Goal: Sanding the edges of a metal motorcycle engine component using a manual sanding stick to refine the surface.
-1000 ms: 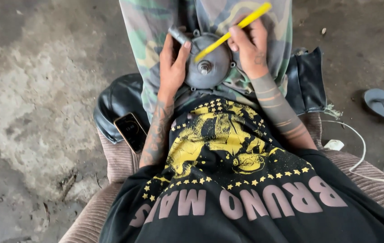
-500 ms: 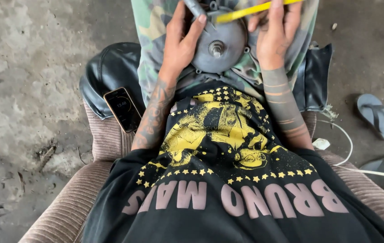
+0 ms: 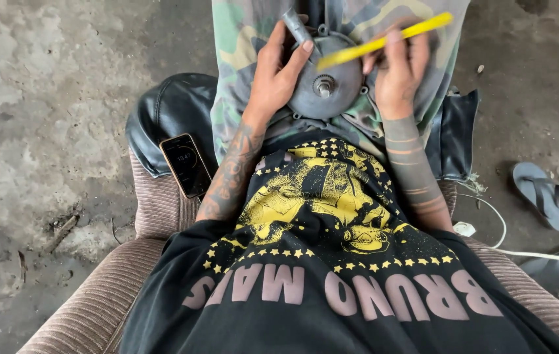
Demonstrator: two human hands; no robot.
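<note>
Head view, going left to right: bare concrete floor [image 3: 43, 98] fills the left side of the frame, open and rough. A ribbed brown armchair [image 3: 96, 301] curves along the lower edge, and a phone [image 3: 186, 165] lies on its seat beside a black leather cushion [image 3: 171, 111]. At upper centre, on the lap, sits a round grey metal housing [image 3: 325, 88] with a short shaft at its middle. The left hand [image 3: 273, 78] grips its left rim, fingers curled around it, thumb across the face. The right hand [image 3: 397, 72] has fingers pinched on a yellow tool [image 3: 384, 40] that slants over the housing's top. At far right, a grey sandal [image 3: 541, 193] lies on the floor and a white cable [image 3: 515, 249] trails off towards the edge.
</note>
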